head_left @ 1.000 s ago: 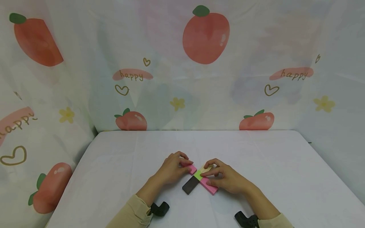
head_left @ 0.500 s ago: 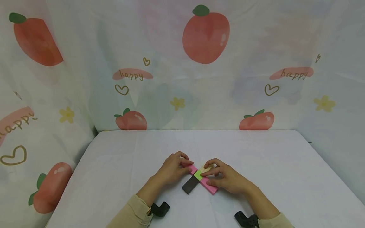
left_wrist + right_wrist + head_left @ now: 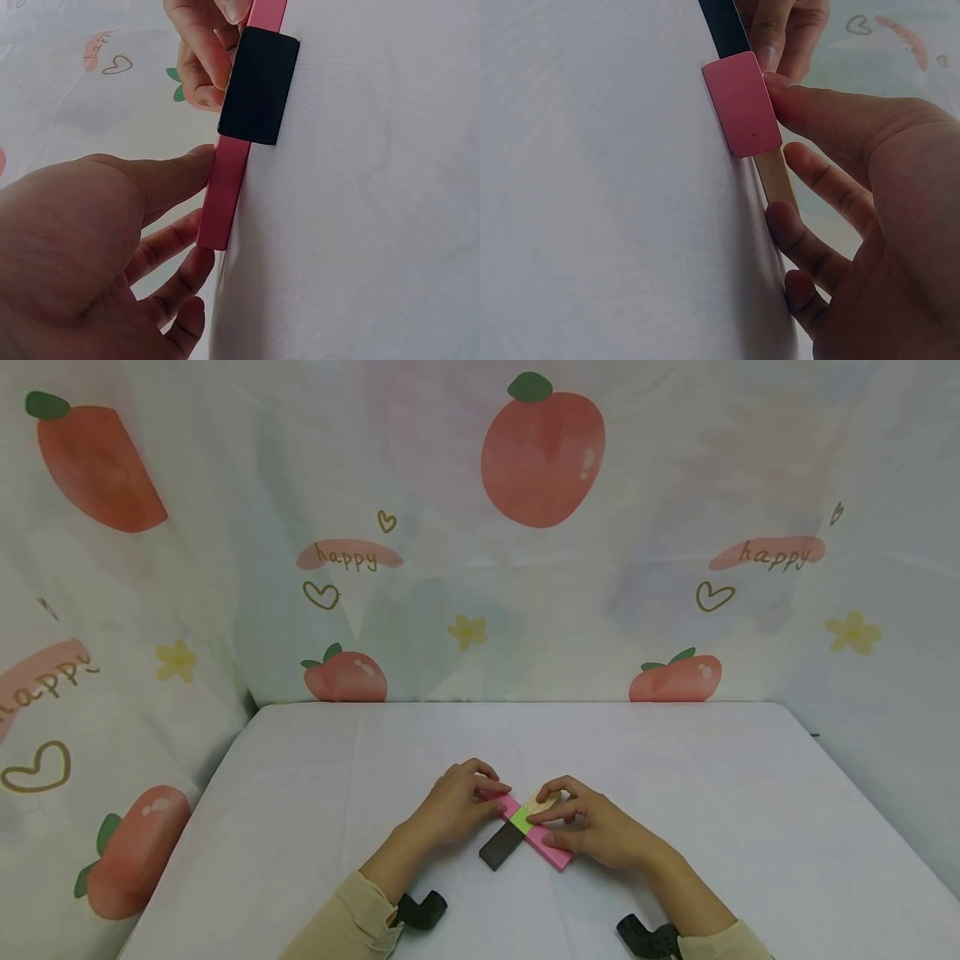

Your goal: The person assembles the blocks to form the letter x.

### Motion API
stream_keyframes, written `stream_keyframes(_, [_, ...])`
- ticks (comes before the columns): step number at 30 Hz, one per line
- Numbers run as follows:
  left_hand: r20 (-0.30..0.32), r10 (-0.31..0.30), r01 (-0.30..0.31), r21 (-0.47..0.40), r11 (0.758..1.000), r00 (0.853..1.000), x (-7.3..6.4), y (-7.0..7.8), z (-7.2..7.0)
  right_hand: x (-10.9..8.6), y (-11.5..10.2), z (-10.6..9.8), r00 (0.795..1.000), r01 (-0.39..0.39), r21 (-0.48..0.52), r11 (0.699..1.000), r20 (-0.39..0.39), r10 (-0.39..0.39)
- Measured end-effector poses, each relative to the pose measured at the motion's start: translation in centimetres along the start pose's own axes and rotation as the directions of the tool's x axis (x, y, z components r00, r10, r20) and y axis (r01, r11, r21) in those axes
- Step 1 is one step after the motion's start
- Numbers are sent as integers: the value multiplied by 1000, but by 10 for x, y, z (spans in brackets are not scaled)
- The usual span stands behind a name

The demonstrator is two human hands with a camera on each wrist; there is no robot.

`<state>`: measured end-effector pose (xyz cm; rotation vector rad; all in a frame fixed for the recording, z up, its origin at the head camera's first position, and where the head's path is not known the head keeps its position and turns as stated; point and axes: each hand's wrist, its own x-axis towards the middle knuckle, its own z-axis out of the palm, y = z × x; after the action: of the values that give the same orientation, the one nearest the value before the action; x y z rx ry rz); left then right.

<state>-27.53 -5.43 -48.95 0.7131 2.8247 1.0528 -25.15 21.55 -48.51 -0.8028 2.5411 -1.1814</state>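
Observation:
In the head view, several small flat blocks form a cross on the white table. A green block (image 3: 521,820) sits at its centre, with a black block (image 3: 501,846) toward me and a pale wooden block (image 3: 542,805) on the far side. My left hand (image 3: 456,802) pinches the left pink block (image 3: 225,195), whose inner end meets the green one. The right hand (image 3: 600,828) rests its fingertips on the green and wooden blocks, while its thumb touches the other pink block (image 3: 551,850). Parts of the left pink and wooden blocks are hidden by fingers.
The white tabletop (image 3: 337,777) spreads around both hands. A printed cloth (image 3: 540,593) hangs behind it and along the left side. A black wrist device (image 3: 422,911) is strapped below the left hand, and another one (image 3: 647,937) below the right.
My left hand has nudged the left pink block slightly right and toward me, closing the small gap to the green block. The right hand has stayed nearly still.

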Motion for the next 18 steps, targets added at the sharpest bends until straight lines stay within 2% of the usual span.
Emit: stream_keyframes(18, [4,12,-12,8,1000,1000,-1,1,-1,1,0,1,999,40,-38,998,-17,-41])
